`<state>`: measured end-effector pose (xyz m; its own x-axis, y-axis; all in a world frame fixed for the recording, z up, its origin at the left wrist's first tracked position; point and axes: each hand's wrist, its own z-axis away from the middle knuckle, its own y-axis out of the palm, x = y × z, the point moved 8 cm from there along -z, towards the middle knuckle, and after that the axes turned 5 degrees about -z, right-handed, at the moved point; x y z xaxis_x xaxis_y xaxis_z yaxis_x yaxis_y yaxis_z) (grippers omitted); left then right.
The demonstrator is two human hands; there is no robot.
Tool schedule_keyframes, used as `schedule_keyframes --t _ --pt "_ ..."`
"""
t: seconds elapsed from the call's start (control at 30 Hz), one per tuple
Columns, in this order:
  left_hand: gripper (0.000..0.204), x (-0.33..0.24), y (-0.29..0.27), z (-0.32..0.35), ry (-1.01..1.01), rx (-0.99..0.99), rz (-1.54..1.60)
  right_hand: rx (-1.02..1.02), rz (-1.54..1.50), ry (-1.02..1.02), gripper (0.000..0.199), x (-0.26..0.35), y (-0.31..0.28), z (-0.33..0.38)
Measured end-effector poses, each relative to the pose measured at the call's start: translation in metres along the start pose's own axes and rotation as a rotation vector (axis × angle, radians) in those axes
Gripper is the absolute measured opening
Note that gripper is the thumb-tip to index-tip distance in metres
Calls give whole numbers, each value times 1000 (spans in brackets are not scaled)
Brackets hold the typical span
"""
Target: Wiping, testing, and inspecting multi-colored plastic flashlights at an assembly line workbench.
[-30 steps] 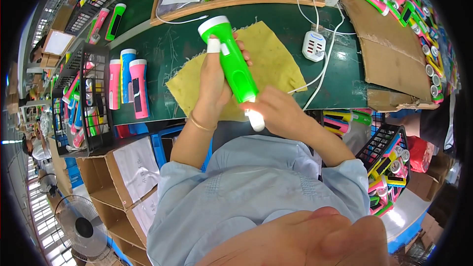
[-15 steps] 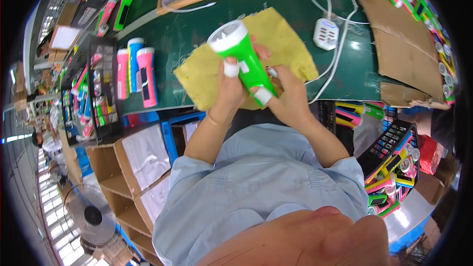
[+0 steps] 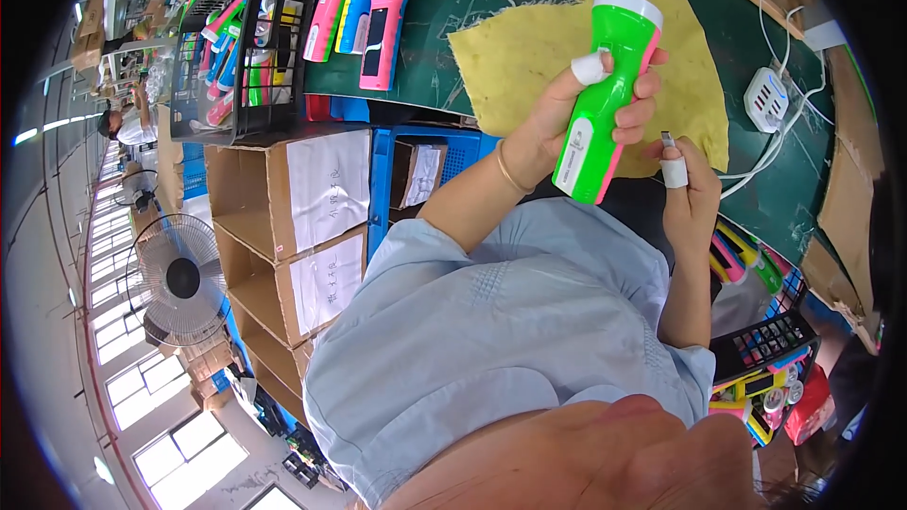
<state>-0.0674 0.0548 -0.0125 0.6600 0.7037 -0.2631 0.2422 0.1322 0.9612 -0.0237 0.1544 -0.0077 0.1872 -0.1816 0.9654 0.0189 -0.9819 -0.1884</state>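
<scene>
One yellow cloth (image 3: 520,57) lay on the green table (image 3: 435,38). One big flashlight (image 3: 597,132), green and pink with a white ring, was held up with its head over the cloth and its tail poking past the cloth's near side. The left hand (image 3: 556,113) was wrapped around the big flashlight. The right hand (image 3: 692,187), by the cloth's near right corner, had its thumb and finger pinched on one small metal piece (image 3: 668,140) (too little to tell what it was). There was a gap between the right hand and the big flashlight.

Left of the cloth were two pink flashlights (image 3: 385,33) and one blue flashlight (image 3: 364,0), three close together. Right of the cloth was one white plug block (image 3: 765,99) with cords.

The table's near edge ran right by the cloth's near side. Bare green showed between the cloth and the three flashlights, and a thinner bit on the plug block's side.

Far left of the cloth, one black basket (image 3: 265,125) held a jumble of bright flashlights, too mixed up to count. Low down to the cloth's right, a second basket (image 3: 763,340) held more. Below the cloth's left side, one blue crate (image 3: 380,189) had a box in it.
</scene>
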Motion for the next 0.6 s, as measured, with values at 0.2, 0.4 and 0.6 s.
schedule_keyframes --t 0.2,0.4,0.6 --pt "47 2 -5 1 -34 -68 -97 29 41 -13 17 3 -1 1" --pt "46 -29 9 4 209 -230 -1247 -35 -106 124 20 -2 -24 0" --pt "62 -27 6 4 171 -425 -1548 104 -102 -35 21 31 -16 -29"
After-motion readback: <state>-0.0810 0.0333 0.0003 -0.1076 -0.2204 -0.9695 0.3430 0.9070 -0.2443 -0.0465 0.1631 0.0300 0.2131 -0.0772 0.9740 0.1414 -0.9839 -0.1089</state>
